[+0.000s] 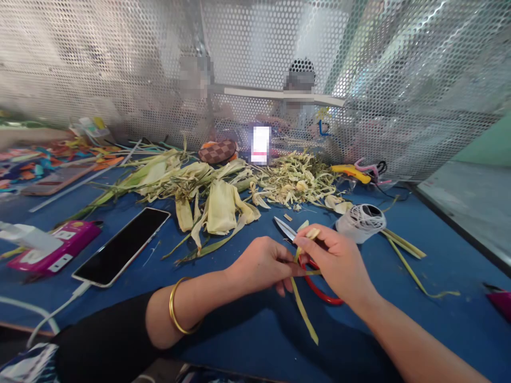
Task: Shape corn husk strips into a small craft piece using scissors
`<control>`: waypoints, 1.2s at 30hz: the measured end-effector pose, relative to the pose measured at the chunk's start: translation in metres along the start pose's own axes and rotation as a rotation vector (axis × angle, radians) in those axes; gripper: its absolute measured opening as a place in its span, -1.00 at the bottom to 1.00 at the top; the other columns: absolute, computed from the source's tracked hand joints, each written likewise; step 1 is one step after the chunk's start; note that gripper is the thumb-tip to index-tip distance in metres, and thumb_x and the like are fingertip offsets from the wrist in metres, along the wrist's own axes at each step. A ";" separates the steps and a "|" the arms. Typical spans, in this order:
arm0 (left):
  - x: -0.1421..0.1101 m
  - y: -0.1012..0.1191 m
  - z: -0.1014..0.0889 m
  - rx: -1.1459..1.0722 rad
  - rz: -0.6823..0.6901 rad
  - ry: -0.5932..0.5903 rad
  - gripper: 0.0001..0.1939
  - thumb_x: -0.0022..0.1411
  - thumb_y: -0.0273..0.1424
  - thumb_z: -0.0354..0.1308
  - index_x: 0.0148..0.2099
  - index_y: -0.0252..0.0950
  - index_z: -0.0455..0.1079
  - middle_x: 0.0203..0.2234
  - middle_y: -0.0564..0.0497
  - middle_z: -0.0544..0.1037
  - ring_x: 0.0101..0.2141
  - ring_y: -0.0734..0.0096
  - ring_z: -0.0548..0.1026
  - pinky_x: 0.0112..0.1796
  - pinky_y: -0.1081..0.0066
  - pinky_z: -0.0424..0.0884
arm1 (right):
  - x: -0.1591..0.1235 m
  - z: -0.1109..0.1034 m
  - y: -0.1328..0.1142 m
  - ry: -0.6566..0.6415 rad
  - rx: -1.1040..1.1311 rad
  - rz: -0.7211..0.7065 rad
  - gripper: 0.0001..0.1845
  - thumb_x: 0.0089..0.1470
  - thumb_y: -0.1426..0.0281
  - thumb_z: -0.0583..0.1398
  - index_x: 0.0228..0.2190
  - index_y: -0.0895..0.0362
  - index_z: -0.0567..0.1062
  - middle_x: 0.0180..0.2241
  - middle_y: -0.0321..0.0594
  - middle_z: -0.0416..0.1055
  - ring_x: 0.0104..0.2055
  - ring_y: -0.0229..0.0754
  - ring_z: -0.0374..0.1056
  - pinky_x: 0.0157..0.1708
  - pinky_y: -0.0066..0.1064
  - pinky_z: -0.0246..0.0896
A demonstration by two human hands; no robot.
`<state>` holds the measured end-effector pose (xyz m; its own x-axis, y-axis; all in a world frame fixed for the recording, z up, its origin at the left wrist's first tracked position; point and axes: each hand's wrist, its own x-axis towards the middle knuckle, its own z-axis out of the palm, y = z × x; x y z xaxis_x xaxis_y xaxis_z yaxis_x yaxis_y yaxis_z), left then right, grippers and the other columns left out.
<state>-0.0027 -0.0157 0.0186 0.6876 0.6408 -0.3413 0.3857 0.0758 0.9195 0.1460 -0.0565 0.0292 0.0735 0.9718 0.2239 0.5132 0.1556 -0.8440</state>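
Note:
My left hand (265, 266), a gold bangle at its wrist, pinches a pale green strip of corn husk (305, 316) whose end dangles toward me. Close against it, my right hand (337, 260) has its thumb and fingers closed on the upper part of the same strip, where a small folded tip pokes out. Beneath both hands lie scissors (284, 229) with red handles, partly covered by my fingers. Just beyond my right hand stands a spool of white thread (357, 226). A few husk strips (403, 244) rest to its right.
Corn husks (221, 207) and a heap of shredded husk (295, 181) spread across the back of the blue table. At left are a charging phone (123, 247) and a magenta power strip (75, 239). A perforated metal screen (247, 53) rises behind, with people beyond it.

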 end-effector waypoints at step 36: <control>0.004 0.005 -0.008 -0.763 0.057 0.080 -0.82 -0.06 -0.42 0.15 -0.38 -0.37 0.52 -0.52 -0.04 0.54 -0.48 0.45 0.45 -0.31 0.41 0.42 | -0.017 0.009 0.010 0.319 -0.878 -0.886 -0.91 0.11 0.53 0.18 -0.30 0.20 0.47 -0.40 -0.16 0.53 -0.37 -0.19 0.39 -0.28 -0.30 0.10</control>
<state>-0.0032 -0.0069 0.0233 0.6357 0.7110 -0.3007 -0.2002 0.5280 0.8253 0.1427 -0.0699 0.0124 -0.4417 0.4930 0.7495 0.8708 0.4366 0.2260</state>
